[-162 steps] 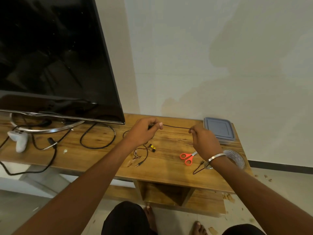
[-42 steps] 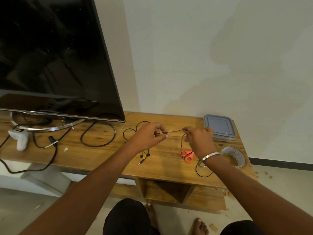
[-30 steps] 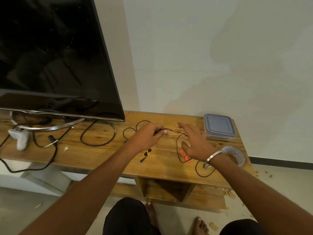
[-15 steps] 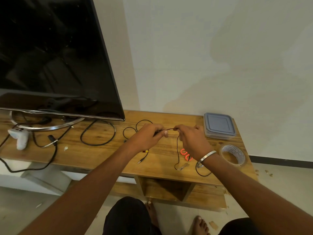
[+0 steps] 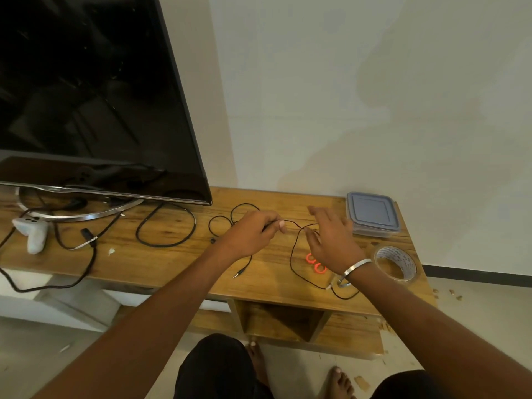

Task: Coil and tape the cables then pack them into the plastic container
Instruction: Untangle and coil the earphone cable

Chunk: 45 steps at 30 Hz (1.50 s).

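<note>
My left hand pinches a thin black cable between thumb and fingers above the wooden stand. The cable loops down from that pinch across the wood and ends in a jack plug near the front edge. My right hand hovers just right of the pinch with fingers spread, the cable passing by its fingertips. A thicker black cable lies in a loop further left. The lidded plastic container stands at the back right. A roll of clear tape lies in front of it.
Orange-handled scissors lie partly under my right hand. A large TV on a metal stand fills the left, with a white game controller and more black leads beneath it. The wall runs behind; my feet are below the stand.
My right hand has let go of the cable and opened its fingers, moving slightly right. The loop hanging from my left hand's pinch has grown. My left hand has stayed in place.
</note>
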Available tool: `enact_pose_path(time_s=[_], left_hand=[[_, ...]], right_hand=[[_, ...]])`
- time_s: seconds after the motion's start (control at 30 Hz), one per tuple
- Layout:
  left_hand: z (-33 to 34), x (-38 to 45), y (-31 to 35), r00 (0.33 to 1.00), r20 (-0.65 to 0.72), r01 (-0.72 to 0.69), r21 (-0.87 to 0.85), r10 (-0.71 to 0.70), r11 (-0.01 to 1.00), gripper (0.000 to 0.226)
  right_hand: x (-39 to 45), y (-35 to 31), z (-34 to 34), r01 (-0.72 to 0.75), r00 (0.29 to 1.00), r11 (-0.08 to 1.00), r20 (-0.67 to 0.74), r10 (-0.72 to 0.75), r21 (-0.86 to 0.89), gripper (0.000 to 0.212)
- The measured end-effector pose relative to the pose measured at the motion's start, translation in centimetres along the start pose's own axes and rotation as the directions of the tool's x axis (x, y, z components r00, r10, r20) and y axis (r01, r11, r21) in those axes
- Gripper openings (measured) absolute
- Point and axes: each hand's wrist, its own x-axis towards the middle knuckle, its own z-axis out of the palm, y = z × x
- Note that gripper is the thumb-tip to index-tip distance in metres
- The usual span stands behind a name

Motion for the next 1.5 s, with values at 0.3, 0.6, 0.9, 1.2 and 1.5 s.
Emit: enact_pose_path(time_s=[0.3,0.6,0.9,1.2,1.5], left_hand=[[0.0,-0.2,0.6,0.999,0.046,0.001,0.012,-0.002,1.0,0.023],[0.1,-1.0,0.6,0.981,0.122,0.159,-0.061,-0.151,0.985,0.028],[-0.2,-1.7,1.7,0.942,0.297,0.303,-0.549,-0.157,0.779,0.032],[0.5,-1.3,2.9,0.98,0.106,0.153,-0.944,-0.17,0.291,0.025],[0.5,-0.8,3.2,0.978,-0.023,0.022,-0.977,-0.207,0.212,0.028]], right_hand=[[0.5,-2.3,0.2,0.178,0.982,0.975,-0.044,-0.186,-0.136,0.023],[0.7,-0.2,-0.1,0.045,0.992,0.986,-0.112,-0.064,-0.163,0.026],[0.5,0.7,0.9,-0.106,0.994,0.989,-0.051,0.101,-0.106,0.024],[-0.9,-0.7,2.8,-0.001,0.991,1.0,0.13,0.0,0.007,0.018],[-1.7,-1.7,3.6,0.113,0.957,0.979,0.247,-0.154,0.172,0.024]])
